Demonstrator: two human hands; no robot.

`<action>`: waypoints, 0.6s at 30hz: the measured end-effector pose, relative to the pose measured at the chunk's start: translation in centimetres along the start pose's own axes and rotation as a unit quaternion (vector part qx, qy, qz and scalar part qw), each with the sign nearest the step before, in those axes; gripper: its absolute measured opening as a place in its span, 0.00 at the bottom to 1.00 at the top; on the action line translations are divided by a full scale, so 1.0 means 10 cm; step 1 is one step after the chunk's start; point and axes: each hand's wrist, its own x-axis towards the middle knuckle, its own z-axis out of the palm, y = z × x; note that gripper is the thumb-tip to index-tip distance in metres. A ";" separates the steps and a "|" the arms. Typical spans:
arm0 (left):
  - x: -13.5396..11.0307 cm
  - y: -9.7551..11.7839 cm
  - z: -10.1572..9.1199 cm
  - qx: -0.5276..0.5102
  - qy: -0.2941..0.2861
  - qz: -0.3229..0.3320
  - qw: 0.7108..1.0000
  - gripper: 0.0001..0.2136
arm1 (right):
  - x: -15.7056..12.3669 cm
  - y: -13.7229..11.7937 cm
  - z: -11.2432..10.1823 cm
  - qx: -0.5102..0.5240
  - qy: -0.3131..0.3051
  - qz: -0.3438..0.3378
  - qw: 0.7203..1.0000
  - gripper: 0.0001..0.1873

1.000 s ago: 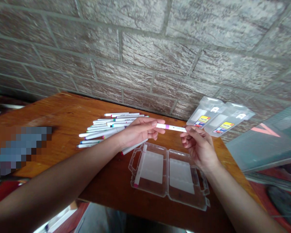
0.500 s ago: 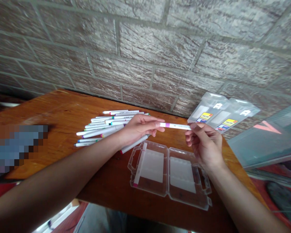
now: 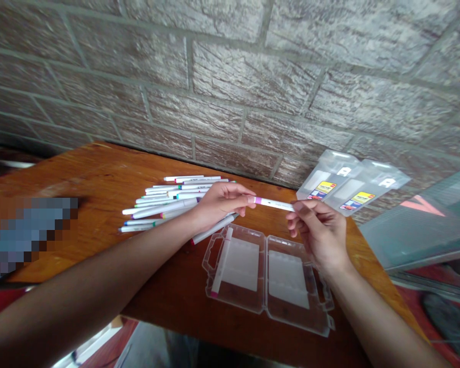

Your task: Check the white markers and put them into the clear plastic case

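Observation:
Between my two hands, a white marker [image 3: 276,204] with a purple band is held level above the table. My left hand [image 3: 226,204] pinches its purple-banded end, and the fingertips of my right hand [image 3: 324,227] grip the other end. Below lies an opened clear plastic case [image 3: 266,276], its two halves spread flat. One white marker [image 3: 222,263] with a magenta end rests along the left half of the case. Several white markers [image 3: 164,208] with coloured ends lie in a loose pile beyond my left wrist, which partly covers them.
Two clear plastic cases [image 3: 354,184] with yellow labels lean against the brick wall [image 3: 222,87] at the back right. The wooden table [image 3: 84,179] ends at the wall, with a glass panel [image 3: 433,214] to its right. A blurred-out patch [image 3: 26,235] covers the left side.
Both hands still hold the marker. My right hand has shifted slightly left, and the marker's exposed part between the hands is shorter.

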 end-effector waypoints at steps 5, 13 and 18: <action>0.00 0.02 0.00 0.021 -0.005 0.010 1.000 0.11 | 0.00 0.02 -0.02 -0.007 -0.013 -0.001 1.000 0.08; -0.01 0.02 0.00 0.039 -0.003 0.012 0.999 0.14 | 0.01 0.03 -0.01 -0.019 -0.030 0.000 0.999 0.08; -0.02 0.02 0.00 0.048 0.012 0.012 0.999 0.14 | 0.02 0.03 0.00 -0.047 -0.032 -0.007 0.998 0.09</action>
